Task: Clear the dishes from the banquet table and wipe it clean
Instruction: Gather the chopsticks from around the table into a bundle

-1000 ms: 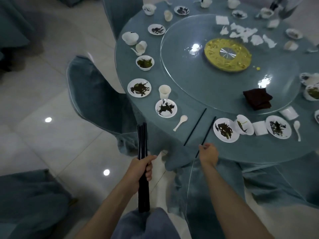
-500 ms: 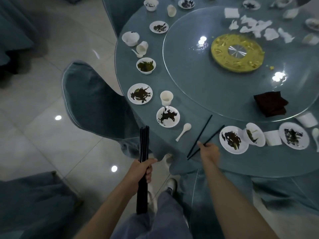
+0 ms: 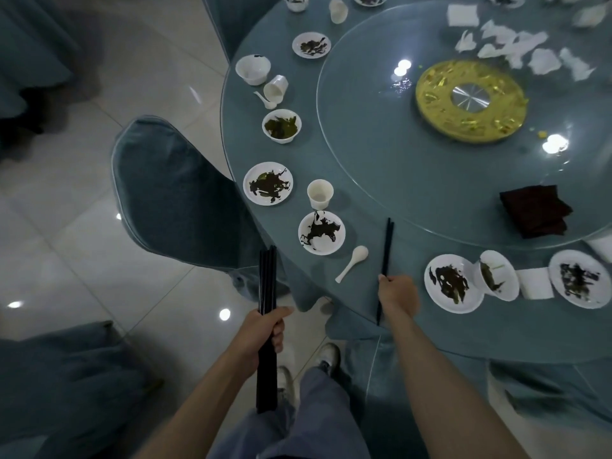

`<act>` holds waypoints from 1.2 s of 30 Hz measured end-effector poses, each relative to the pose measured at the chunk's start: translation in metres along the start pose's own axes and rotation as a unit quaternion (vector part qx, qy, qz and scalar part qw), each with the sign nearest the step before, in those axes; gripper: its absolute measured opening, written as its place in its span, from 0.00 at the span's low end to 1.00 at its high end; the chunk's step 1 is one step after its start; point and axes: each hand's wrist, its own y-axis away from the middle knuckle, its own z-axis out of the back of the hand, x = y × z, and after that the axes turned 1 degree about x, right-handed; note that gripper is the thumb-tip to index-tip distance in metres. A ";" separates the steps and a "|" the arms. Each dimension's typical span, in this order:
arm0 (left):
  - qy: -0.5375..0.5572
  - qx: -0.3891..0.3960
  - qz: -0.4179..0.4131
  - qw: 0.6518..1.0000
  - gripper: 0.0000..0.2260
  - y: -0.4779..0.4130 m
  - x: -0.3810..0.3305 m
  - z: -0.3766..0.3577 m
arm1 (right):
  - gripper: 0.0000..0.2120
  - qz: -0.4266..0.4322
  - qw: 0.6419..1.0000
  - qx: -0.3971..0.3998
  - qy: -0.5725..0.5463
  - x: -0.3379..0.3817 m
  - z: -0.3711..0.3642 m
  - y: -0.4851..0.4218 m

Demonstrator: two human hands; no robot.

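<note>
My left hand grips a bundle of black chopsticks, held upright off the table's edge. My right hand grips a pair of black chopsticks, now side by side, their tips over the blue tablecloth. Just left of them lie a white spoon, a dirty white plate and a white cup. To the right of my right hand sit a dirty plate, a tipped bowl, a folded white napkin and another dirty plate.
A glass turntable holds a gold centre ring, a dark folded cloth and torn white napkins. More dirty plates, bowls and cups run along the left rim. A covered chair stands at the left, another at the lower left.
My right hand picked the two spread chopsticks up off the table and brought them together into one pair. The view has moved nearer the table. My left hand keeps its bundle.
</note>
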 end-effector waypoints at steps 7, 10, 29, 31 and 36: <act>0.014 0.012 -0.007 1.000 0.16 -0.002 -0.010 -0.002 | 0.17 0.021 0.997 0.065 0.028 0.002 0.006 -0.005; 0.011 0.020 -0.009 1.000 0.18 0.001 -0.011 -0.008 | 0.15 0.019 0.989 0.106 -0.100 -0.003 0.011 -0.004; -0.026 0.219 0.065 0.973 0.09 0.037 -0.052 -0.044 | 0.14 0.357 0.882 0.196 -0.239 0.019 0.084 0.118; -0.017 0.243 0.076 0.967 0.09 0.042 -0.058 -0.045 | 0.12 0.444 0.867 0.144 -0.174 0.021 0.088 0.120; -0.036 0.277 0.072 0.957 0.09 0.050 -0.067 -0.047 | 0.10 0.610 0.788 0.029 -0.081 0.022 0.086 0.115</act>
